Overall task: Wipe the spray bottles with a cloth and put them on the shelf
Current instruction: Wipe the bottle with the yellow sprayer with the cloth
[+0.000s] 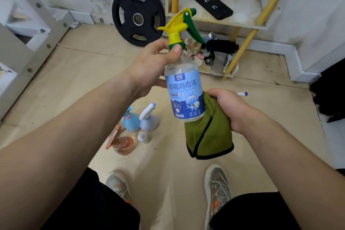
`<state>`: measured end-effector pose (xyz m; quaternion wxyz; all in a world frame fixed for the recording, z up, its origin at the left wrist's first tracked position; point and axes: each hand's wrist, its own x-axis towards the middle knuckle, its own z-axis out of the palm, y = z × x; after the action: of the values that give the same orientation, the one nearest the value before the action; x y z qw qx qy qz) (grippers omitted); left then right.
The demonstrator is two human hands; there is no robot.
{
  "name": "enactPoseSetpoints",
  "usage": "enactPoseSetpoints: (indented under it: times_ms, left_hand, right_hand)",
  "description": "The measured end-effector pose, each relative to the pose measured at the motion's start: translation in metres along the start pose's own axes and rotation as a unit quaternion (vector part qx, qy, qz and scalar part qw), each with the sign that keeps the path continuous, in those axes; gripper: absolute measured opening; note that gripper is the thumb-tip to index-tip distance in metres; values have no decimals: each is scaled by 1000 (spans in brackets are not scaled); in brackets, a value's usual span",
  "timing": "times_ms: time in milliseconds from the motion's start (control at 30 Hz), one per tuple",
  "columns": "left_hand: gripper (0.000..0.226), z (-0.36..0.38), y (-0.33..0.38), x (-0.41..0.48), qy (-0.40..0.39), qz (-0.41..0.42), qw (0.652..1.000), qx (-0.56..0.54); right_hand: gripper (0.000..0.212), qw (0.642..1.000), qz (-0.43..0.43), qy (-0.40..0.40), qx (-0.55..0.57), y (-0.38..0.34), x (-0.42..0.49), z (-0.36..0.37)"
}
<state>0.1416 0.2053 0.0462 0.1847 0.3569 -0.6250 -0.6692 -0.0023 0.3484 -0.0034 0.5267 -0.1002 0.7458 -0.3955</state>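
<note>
You're on the wiping step. Your left hand (149,67) has thumb and fingers clamped round the neck of the clear plastic spray bottle with a blue label and yellow-green trigger (183,89), held in the air at centre. At 4 o'clock from it, your right hand (229,108) is fisted on the green microfibre cloth with black edging (209,136), which lies against the bottle's base. Next, probably: rub round the body, then reach for the white shelf with yellow posts (224,17) at 1 o'clock. The pastel spray bottles on the floor (130,121) wait at 7 o'clock.

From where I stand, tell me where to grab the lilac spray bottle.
Lilac spray bottle: probably the narrow neck under its white trigger head, from above; it stands upright, its body is round and wide, the blue bottle close beside.
</note>
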Motion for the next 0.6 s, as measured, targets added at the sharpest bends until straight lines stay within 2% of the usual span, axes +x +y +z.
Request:
enactPoseSetpoints:
  times_ms: [67, 200, 300, 367, 467, 600]
  left_hand:
    - [17, 6, -4, -1, 23, -16, 1000, -2]
    - [21, 18, -14, -1, 60, -54, 997, -12]
    - [22, 25, -18, 0, 89, -72, 993, -43]
    - [20, 28, -19, 2, 115, -83, 988, -62]
    - [18, 27, -21, 4, 151, -98, 981, -71]
    - [19, 24, -23, 6, 191, -112, 973, -59]
  right_hand:
    - [23, 989, -114, 53, -82, -5, -1, 5]
    - [26, 924, -288, 144, -204, -16, -9, 12]
    - [27, 844, -408, 208, -280, -21, -18, 16]
    - [30, 762, -468, 263, -362, -17, -22, 25]
    - [43, 649, -481, 321, -494, 3, -27, 41]
    - [50, 563, -457, 332, -603, 34, -32, 58]
